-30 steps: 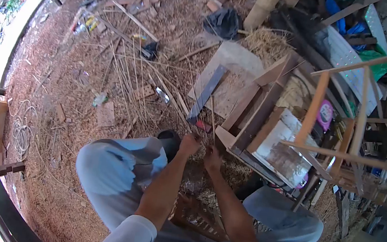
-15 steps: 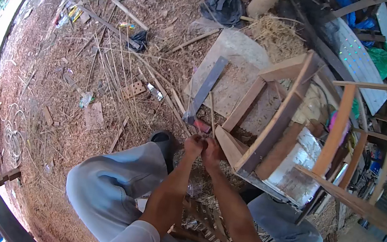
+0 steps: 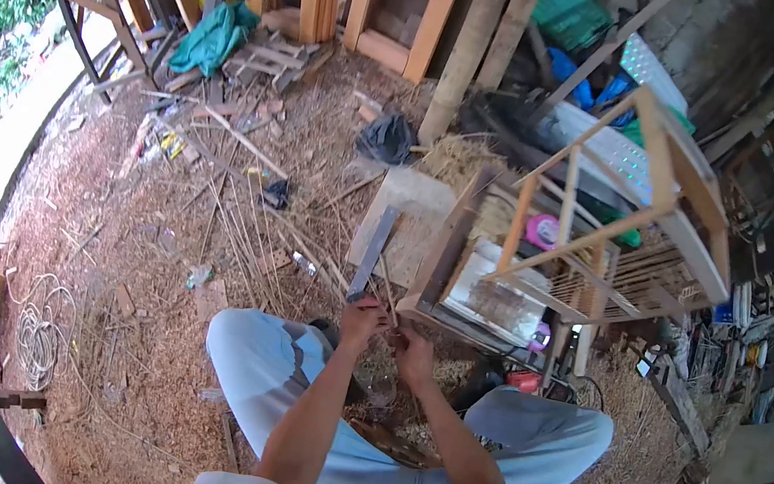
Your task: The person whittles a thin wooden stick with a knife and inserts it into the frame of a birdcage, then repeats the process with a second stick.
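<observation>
My left hand [image 3: 362, 321] is closed, fingers curled, just below the near end of a long flat grey blade [image 3: 373, 252]. Something reddish shows at its fingertips; whether the hand grips the blade's handle or something small, I cannot make out. My right hand [image 3: 412, 355] is close beside it on the right, its fingers pinched at the lower end of a thin wooden stick [image 3: 389, 288]. The blade lies partly over a pale flat board [image 3: 414, 196] on the ground. Both hands are low between my bent knees.
Right of the hands stands a wooden frame [image 3: 443, 241] with a white slab [image 3: 499, 290] and a slatted wooden piece [image 3: 599, 245] on top. Long thin sticks [image 3: 241, 234] lie to the left among shavings. Coiled cord [image 3: 37, 344] lies far left; a black bag [image 3: 386, 138] is beyond the board.
The view has tilted up, so more of the background shows and the scene sits lower. My hands, earlier pressed together, are now slightly apart, the left nearer the blade's end.
</observation>
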{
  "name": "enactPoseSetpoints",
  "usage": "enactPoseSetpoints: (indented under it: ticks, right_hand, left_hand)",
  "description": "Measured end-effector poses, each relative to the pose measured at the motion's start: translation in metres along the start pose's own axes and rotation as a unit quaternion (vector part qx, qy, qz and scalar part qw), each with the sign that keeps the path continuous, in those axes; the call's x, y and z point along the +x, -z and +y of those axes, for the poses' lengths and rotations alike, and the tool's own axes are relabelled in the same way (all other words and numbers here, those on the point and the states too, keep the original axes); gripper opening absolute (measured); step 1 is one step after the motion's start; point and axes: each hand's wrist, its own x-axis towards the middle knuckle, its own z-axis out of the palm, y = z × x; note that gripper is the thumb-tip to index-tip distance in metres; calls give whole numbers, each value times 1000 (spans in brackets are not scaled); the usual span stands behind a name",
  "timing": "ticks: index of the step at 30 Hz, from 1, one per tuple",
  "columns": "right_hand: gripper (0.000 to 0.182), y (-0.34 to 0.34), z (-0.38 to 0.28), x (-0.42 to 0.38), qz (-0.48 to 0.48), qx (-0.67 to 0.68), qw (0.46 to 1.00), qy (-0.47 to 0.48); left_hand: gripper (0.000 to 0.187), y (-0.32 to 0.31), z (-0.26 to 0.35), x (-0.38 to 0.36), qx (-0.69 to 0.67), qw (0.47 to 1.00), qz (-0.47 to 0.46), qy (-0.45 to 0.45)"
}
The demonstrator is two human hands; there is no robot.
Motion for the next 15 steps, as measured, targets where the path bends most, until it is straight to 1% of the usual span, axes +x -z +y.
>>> enactPoseSetpoints:
  ticks: [2,3,4,5,6,7,8,9,10,11,12,14,15]
  right_hand:
    - [21,17,-19,-10,32,-18,997,61]
    - [21,26,-32,-12,42,-17,996,72]
    - [20,34,-44,-18,42,62,997,25]
    - [18,41,-56,-23,39,142,989,-20]
    - [18,47,-62,-30,43,145,988,-13]
    - [17,55,-68,-34,72,135,988,27]
    - [17,64,-73,-38,104,124,984,67]
    - [17,76,-83,-47,113,127,983,72]
    - [17,91,-97,-55,99,94,987,87]
    - [16,103,-103,-59,87,62,989,100]
    - [16,108,-97,-60,98,65,988,104]
    - [15,104,-81,-60,67,196,974,88]
    - [15,107,-79,-60,78,204,971,95]
  left_hand:
    - [12,-2,24,-28,-39,996,-35,-73]
    - [15,-2,33,-37,-17,994,-46,-96]
    - [15,-5,45,-53,-16,993,-49,-107]
    - [18,-6,55,-70,4,987,-63,-148]
    - [22,-6,60,-85,24,979,-76,-186]
    - [28,-10,61,-94,43,976,-46,-209]
    - [28,-11,59,-99,45,973,-50,-219]
    - [30,-11,51,-100,123,950,-37,-284]
    - [33,-22,62,-113,198,915,-24,-349]
    - [36,-29,68,-130,203,911,-65,-353]
    - [36,-37,71,-140,207,907,-72,-361]
    - [36,-49,74,-155,271,877,-30,-396]
    - [26,-61,83,-170,250,871,-20,-423]
